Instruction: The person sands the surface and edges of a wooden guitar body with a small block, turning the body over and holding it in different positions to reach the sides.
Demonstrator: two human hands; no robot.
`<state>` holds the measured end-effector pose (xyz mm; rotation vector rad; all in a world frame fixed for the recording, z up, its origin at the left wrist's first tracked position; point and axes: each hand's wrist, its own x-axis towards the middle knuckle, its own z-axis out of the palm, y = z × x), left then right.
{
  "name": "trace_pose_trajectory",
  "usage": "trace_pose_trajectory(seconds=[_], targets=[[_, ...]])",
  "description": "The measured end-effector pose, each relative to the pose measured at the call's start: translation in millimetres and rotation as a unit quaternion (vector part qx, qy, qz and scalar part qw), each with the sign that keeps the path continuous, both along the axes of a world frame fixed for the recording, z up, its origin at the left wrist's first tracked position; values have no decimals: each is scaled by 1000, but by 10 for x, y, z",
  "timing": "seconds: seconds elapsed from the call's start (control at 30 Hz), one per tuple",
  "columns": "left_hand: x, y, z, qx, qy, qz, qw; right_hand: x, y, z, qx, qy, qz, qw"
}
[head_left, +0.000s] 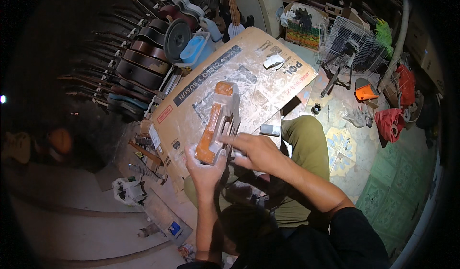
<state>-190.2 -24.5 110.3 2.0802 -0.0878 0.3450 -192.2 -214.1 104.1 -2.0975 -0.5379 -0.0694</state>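
My left hand (206, 168) is wrapped round the lower end of an orange-brown wooden piece (210, 125), dusted white, with a notch along its right side. The piece is held tilted up over a dusty cardboard sheet (187, 120). My right hand (254, 150) is at the notched side, its fingers bent together and blurred by motion. Whatever lies under those fingertips is hidden. A small grey rectangular block (270, 129) lies at the cardboard's near right edge. Farther off, a crumpled white piece (273, 61) rests on the sheet.
Several guitars (139, 68) stand in a row at the far left, beside a clear tub (199, 51) with a blue container. At right are a wire cage (354, 39), an orange cup (366, 91) and a red bag (390, 124) on tiles. My knee (306, 139) borders the cardboard.
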Motion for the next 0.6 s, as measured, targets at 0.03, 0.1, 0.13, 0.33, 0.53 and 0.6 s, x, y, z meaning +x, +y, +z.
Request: trace_pose_trajectory(seconds=[0.03,0.1,0.13,0.33,0.53,0.6], targets=[[16,15,-45,2,-14,0,1000,-41,-23,-8,5,12,30,999],[20,85,-79,9,-27,-1,1000,-92,-81,-24,4,6,39,999],[7,132,-91,12,-24,-5,1000,-123,-124,-46,3,3,44,999],[78,301,-69,-101,-15,50,993,-361,-313,-525,91,113,-61,988],[117,629,-317,-151,-91,84,981,-524,-209,-624,120,180,-44,975],[56,572,-320,-183,-107,68,975,-540,-82,-538,130,150,-27,980]])
